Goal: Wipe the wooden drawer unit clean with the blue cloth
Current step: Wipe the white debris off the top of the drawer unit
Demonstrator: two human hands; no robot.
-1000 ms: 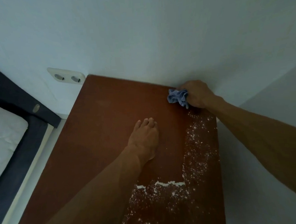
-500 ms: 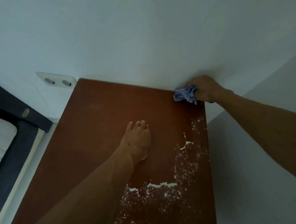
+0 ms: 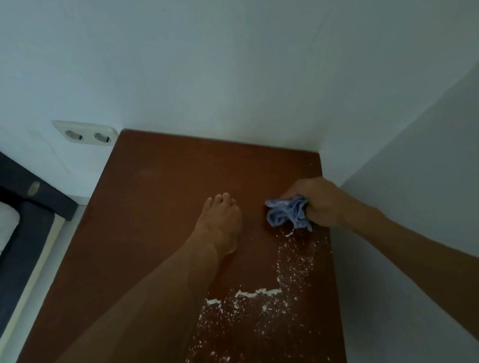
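The reddish-brown top of the wooden drawer unit [image 3: 156, 213] fills the middle of the view, set into a wall corner. My right hand [image 3: 320, 202] grips a bunched blue cloth [image 3: 288, 213] and presses it on the top near the right edge. White powder [image 3: 267, 313] is scattered over the near right part of the top, with a swept ridge across it. My left hand [image 3: 221, 224] lies flat on the wood in the middle, fingers together, holding nothing.
White walls close in the unit at the back and right. A double wall socket [image 3: 87, 135] sits left of the back corner. A dark bed frame [image 3: 18, 209] with a white mattress stands at the far left, with a narrow strip of floor between.
My right hand has pulled the blue cloth from the back right corner toward me along the right edge. The strip behind it looks free of powder. My left hand has stayed put.
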